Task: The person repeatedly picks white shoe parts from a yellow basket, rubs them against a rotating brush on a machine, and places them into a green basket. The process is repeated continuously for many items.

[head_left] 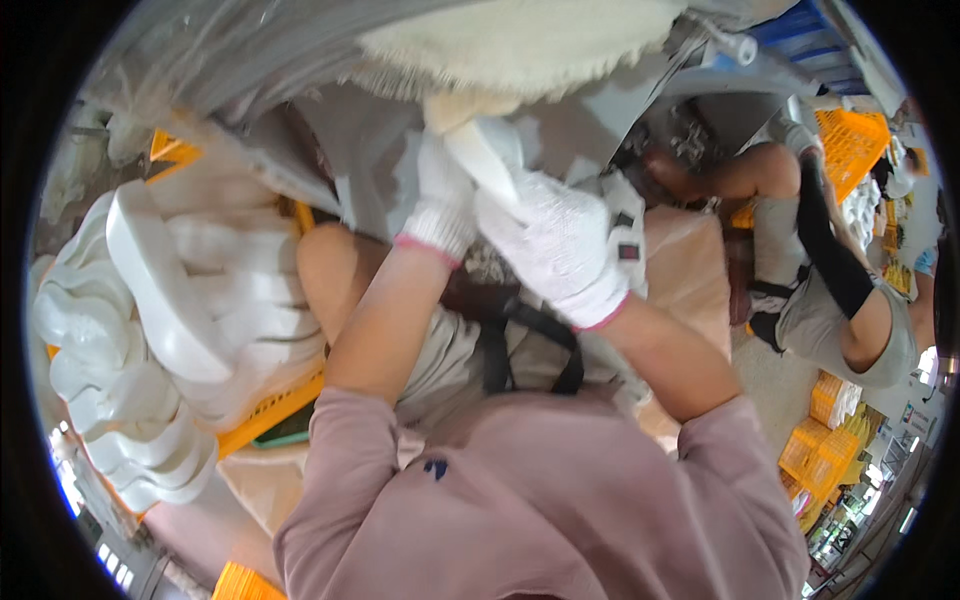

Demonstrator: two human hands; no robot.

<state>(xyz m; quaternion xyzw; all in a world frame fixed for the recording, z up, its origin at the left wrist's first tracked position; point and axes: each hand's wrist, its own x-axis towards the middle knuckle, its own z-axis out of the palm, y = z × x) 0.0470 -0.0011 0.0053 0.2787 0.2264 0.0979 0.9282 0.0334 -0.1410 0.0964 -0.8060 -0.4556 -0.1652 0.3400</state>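
Both my hands wear white knit gloves with pink cuffs. My left hand [440, 200] and my right hand [555, 245] are closed together on a white moulded shoe sole [480, 150], holding it up against a large cream buffing wheel [520, 45] at the top of the view. The sole's upper end meets the wheel's fuzzy edge. My knees and grey shorts lie below my hands.
A tall stack of white shoe soles [150, 320] fills an orange crate [270, 410] at my left. Another seated person's legs [830, 280] are at the right, with orange crates [850, 145] behind and more stacked crates [825, 450] at the lower right.
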